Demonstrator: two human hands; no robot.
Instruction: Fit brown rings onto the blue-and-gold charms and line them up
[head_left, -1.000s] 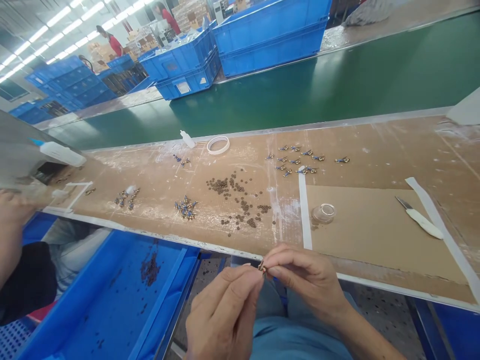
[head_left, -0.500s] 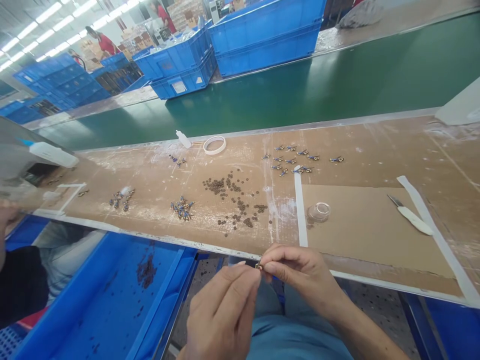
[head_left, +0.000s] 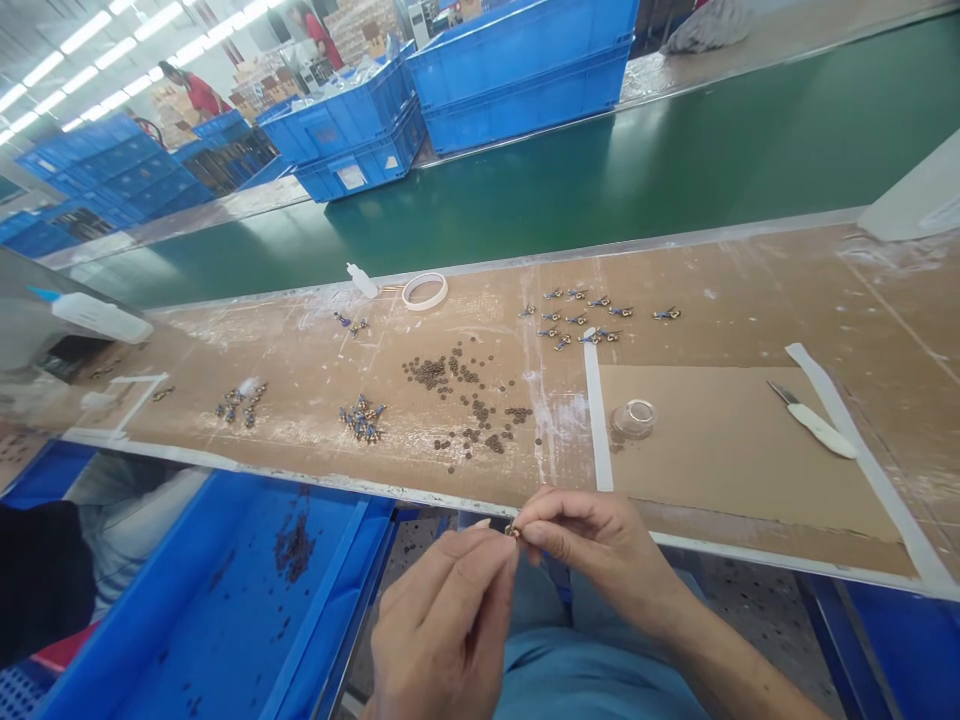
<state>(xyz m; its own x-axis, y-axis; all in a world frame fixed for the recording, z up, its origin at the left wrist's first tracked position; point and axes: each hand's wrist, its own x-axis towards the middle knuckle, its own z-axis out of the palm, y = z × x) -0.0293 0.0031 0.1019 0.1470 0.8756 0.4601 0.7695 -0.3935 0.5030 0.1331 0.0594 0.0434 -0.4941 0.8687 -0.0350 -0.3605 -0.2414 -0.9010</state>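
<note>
Just off the table's front edge, my left hand (head_left: pixel 450 610) and my right hand (head_left: pixel 592 540) meet fingertip to fingertip. Between them is a tiny painted figurine (head_left: pixel 513 531), mostly covered by the fingers. Both hands are closed in a pinch on it. On the table beyond lie many small brown discs (head_left: pixel 431 373), scattered loosely. A heap of blue and tan figurines (head_left: pixel 362 418) sits left of the discs. More figurines (head_left: pixel 576 319) lie spaced apart at the upper right. A small clear cup (head_left: pixel 634 418) stands on a cardboard sheet (head_left: pixel 720 450).
A white-handled craft knife (head_left: pixel 817 425) lies on the cardboard's right side. A tape roll (head_left: pixel 425 291) and a white squeeze bottle (head_left: pixel 361 280) are at the back. Behind runs a green conveyor belt (head_left: pixel 525 190) with blue crates (head_left: pixel 517 80). A seated person's leg (head_left: pixel 135 510) is at left.
The camera view has shifted slightly. My hands stay together at the same spot with the figurine turned a little between the fingertips. The other person's hand at far left has left the view.
</note>
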